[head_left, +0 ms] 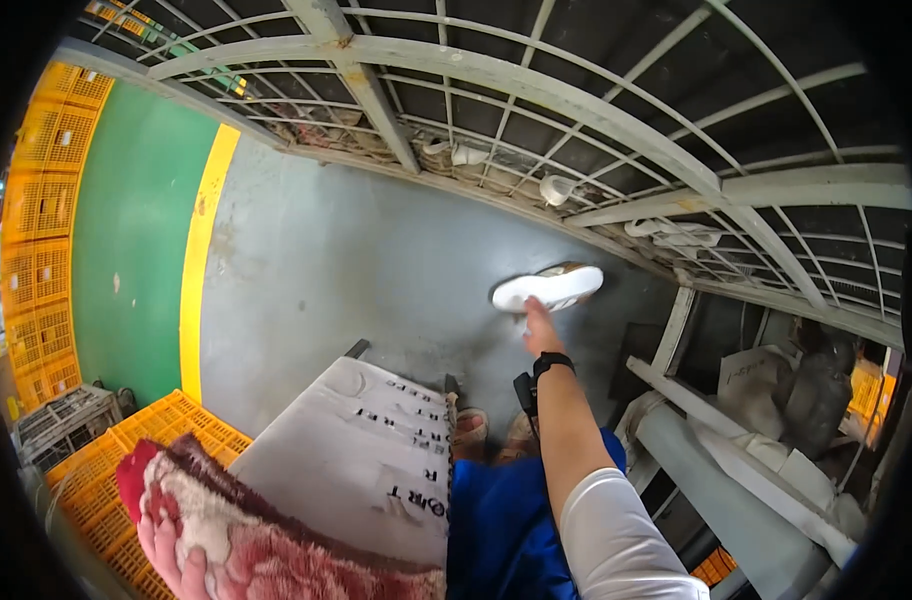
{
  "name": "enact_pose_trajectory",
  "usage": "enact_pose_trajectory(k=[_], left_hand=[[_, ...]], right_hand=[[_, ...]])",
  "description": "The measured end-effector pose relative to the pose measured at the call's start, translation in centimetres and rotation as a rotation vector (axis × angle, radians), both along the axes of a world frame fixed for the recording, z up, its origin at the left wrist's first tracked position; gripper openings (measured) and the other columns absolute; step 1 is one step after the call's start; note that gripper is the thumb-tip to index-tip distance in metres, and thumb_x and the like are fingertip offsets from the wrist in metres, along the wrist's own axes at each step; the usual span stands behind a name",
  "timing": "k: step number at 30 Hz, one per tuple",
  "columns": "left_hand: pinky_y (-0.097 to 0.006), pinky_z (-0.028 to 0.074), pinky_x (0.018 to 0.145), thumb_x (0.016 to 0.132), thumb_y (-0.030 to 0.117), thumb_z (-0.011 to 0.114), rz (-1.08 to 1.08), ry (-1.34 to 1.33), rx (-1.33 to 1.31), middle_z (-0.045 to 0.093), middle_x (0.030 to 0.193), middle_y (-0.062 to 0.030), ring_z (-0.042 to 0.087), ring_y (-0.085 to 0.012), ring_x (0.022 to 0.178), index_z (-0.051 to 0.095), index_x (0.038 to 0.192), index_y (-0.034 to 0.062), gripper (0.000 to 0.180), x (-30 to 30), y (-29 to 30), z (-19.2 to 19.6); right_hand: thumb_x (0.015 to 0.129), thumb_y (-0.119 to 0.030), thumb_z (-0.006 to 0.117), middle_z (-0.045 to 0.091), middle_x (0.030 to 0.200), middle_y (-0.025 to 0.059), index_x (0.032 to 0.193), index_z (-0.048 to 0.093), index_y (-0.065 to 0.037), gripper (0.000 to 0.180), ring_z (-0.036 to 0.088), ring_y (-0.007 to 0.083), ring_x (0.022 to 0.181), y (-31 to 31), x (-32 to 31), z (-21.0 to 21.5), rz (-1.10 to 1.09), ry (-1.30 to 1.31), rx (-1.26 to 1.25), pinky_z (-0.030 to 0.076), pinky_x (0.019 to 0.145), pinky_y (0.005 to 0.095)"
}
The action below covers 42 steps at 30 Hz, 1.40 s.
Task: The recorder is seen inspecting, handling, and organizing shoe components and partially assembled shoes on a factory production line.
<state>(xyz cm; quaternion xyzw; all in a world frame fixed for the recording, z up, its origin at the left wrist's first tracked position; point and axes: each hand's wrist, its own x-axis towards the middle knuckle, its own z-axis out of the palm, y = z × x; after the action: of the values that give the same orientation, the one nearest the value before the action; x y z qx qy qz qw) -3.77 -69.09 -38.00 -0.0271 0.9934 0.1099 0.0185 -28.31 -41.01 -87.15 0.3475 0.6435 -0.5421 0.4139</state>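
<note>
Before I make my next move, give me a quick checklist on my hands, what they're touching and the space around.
1. Right hand on the white shoe: ok, it meets the shoe's near edge.
2. Firmness of that contact: cannot tell, the fingers are partly hidden.
3. Left hand at the red-and-pink plush cloth: ok, fingers lie against its left end.
4. White printed panel free of cloth: not ok, the cloth covers its lower part in view.
5. Gap between shoe and metal mesh frame: ok, grey floor shows between them.
</note>
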Motion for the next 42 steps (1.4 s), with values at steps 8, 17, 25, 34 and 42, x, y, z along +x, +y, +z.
enact_pose_trajectory(k=[8, 17, 25, 34, 42], left_hand=[[-0.055, 0.022, 0.101, 0.068, 0.034, 0.064, 0.095, -0.102, -0.047, 0.039, 0.129, -0.0222, 0.031, -0.0426, 0.124, 0.047, 0.116, 0.003, 0.06, 0.9, 0.7, 2.1], [-0.048, 0.028, 0.1, 0.077, 0.039, 0.062, 0.323, -0.043, 0.783, 0.034, 0.136, -0.0147, 0.028, -0.0342, 0.128, 0.036, 0.132, 0.0089, 0.068, -3.6, 4.5, 6.3], [-0.028, 0.036, 0.095, 0.082, 0.016, 0.055, -0.665, -0.482, 1.101, 0.047, 0.121, -0.0087, 0.043, -0.0159, 0.112, 0.032, 0.132, 0.0039, 0.056, -11.2, 24.5, 30.3], [-0.038, 0.044, 0.082, 0.079, 0.012, 0.054, -1.022, -0.236, 0.807, 0.049, 0.112, -0.0195, 0.054, -0.0318, 0.096, 0.036, 0.119, -0.0035, 0.047, -5.1, 42.8, 35.7], [-0.038, 0.045, 0.078, 0.069, -0.001, 0.061, -1.479, 0.215, 0.829, 0.051, 0.103, -0.0179, 0.053, -0.0336, 0.092, 0.051, 0.107, -0.0016, 0.039, -4.6, 52.1, 36.0]], right_hand=[[0.088, -0.027, 0.043, 0.057, 0.066, 0.0037, 0.083, 0.053, -0.006, 0.023, 0.053, 0.0132, 0.06, 2.2, 3.7, 19.8, -0.831, -0.125, -0.379, 0.045, 0.058, 0.0281], [0.091, -0.041, 0.034, 0.05, 0.061, 0.0018, 0.081, 0.053, -0.009, 0.039, 0.048, 0.0147, 0.056, 10.9, 11.9, 63.1, -0.676, -0.258, -1.079, 0.043, 0.055, 0.0288], [0.094, -0.044, 0.033, 0.052, 0.064, 0.0014, 0.099, 0.052, -0.009, 0.04, 0.05, 0.014, 0.056, 21.7, 18.6, 79.2, -0.899, 0.267, -1.14, 0.047, 0.054, 0.0269], [0.067, -0.023, 0.067, 0.04, 0.122, 0.0239, 0.126, 0.044, -0.015, 0.064, 0.053, 0.0389, 0.096, 27.2, 29.9, 84.8, -0.385, 1.203, 1.168, 0.048, 0.078, 0.0426], [0.072, -0.03, 0.066, 0.049, 0.1, 0.0193, 0.12, 0.05, -0.016, 0.052, 0.06, 0.0334, 0.066, 31.2, 35.6, 84.7, -0.518, 1.187, 1.45, 0.051, 0.059, 0.0385]])
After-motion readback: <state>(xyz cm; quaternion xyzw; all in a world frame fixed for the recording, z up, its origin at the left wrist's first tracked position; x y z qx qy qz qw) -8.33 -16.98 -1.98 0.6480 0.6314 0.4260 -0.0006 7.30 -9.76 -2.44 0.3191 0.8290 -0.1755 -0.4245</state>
